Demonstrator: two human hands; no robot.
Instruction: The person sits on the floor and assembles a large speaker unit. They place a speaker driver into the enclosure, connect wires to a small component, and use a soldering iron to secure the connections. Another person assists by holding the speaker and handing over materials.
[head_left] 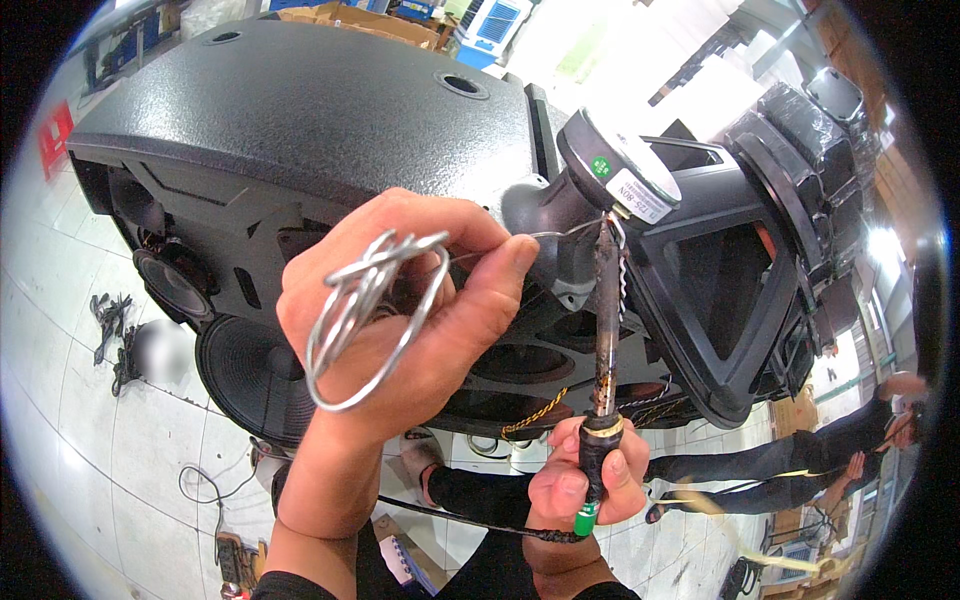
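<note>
My left hand (452, 345) pinched soft-looking solder wire (372, 285). My right hand (622, 485) gripped the soldering iron (606, 350) by its likely cooler handle (598, 460).

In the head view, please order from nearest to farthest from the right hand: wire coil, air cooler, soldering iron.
1. Soldering iron, held in the right hand.
2. Wire coil, at the left hand.
3. Air cooler, in the background, near the top edge.

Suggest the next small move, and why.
Probably feed a little solder wire with the left hand while the right hand steadies the soldering iron: the wire's end and iron's tip appear to meet at the terminal on the round driver.
</note>
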